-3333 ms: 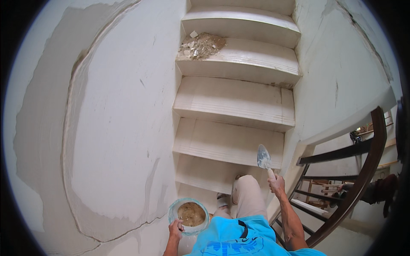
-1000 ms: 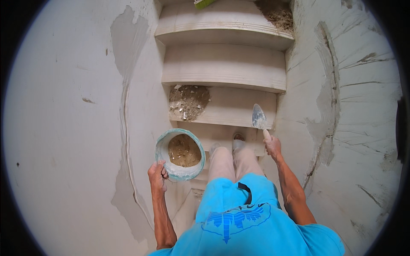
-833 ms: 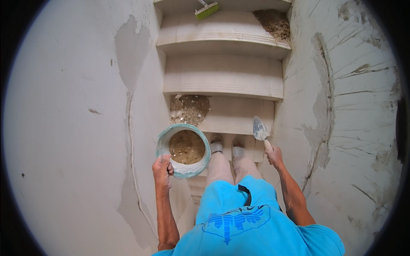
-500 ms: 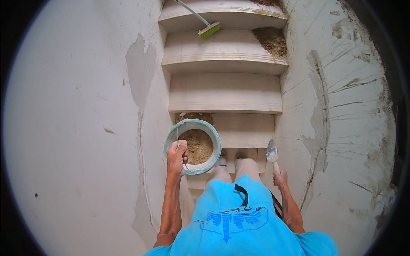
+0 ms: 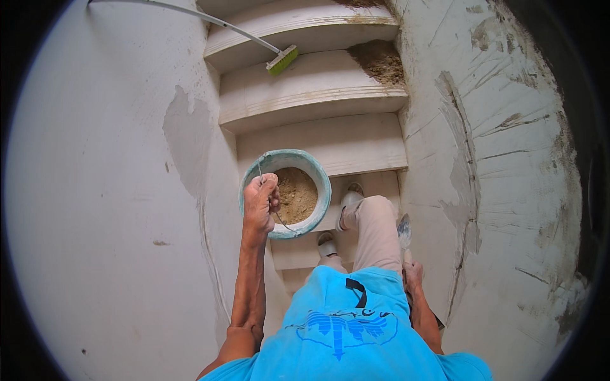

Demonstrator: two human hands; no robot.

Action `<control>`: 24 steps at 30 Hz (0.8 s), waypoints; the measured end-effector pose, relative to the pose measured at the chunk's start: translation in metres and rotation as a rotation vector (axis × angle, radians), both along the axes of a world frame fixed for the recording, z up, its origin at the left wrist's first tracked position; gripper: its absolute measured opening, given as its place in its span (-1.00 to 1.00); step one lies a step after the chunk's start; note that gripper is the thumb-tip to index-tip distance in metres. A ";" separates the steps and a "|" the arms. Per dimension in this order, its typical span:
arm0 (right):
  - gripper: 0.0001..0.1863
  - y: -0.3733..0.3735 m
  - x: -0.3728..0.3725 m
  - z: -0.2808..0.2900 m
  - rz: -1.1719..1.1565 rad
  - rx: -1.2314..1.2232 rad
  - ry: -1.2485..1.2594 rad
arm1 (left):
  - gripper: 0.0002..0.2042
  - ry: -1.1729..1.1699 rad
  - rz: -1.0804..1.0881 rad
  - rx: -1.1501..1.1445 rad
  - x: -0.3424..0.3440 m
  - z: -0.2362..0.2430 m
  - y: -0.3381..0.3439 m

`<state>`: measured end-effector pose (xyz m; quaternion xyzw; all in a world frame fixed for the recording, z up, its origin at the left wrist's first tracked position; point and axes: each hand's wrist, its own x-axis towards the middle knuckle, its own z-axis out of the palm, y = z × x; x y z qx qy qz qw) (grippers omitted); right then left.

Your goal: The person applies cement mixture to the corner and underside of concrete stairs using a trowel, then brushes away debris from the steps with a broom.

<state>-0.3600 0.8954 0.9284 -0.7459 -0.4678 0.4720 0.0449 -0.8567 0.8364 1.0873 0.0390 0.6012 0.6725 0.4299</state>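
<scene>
We see the left hand (image 5: 260,202) closed round the wire bail (image 5: 260,168) of a teal-rimmed bucket (image 5: 321,184), on the left of the staircase (image 5: 349,140); gripping above the opening lets the mouth face upward, so, we judge, the sandy brown mix (image 5: 300,195) does not spill; we cannot tell whether the base touches a step. The right hand (image 5: 413,275) is wrapped round the pale handle of a pointing trowel (image 5: 405,232), its blade directed far, just right of the bent right knee (image 5: 376,219); held low on that side, it sits clear of the bucket, probably to leave the legs room. Farther up, a green-bristled broom (image 5: 282,60) rests on a tread, its pole slanting far left, presumably propped on the left wall (image 5: 127,222); a debris heap (image 5: 381,62) lies in that tread's right corner, off the middle.
</scene>
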 end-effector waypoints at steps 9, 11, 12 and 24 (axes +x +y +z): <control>-0.82 0.112 -0.058 0.025 0.072 -0.048 0.014 | -0.77 -0.032 0.000 -0.026 -0.046 0.028 0.123; -0.79 0.137 -0.078 0.045 0.095 -0.076 0.018 | -0.77 -0.032 0.007 -0.020 -0.055 0.037 0.153; -0.77 0.150 -0.085 0.057 0.101 -0.094 0.020 | -0.78 -0.034 0.013 -0.018 -0.057 0.041 0.171; -0.76 0.233 -0.130 0.129 0.084 -0.289 0.142 | -0.74 -0.132 0.086 0.098 -0.086 0.060 0.318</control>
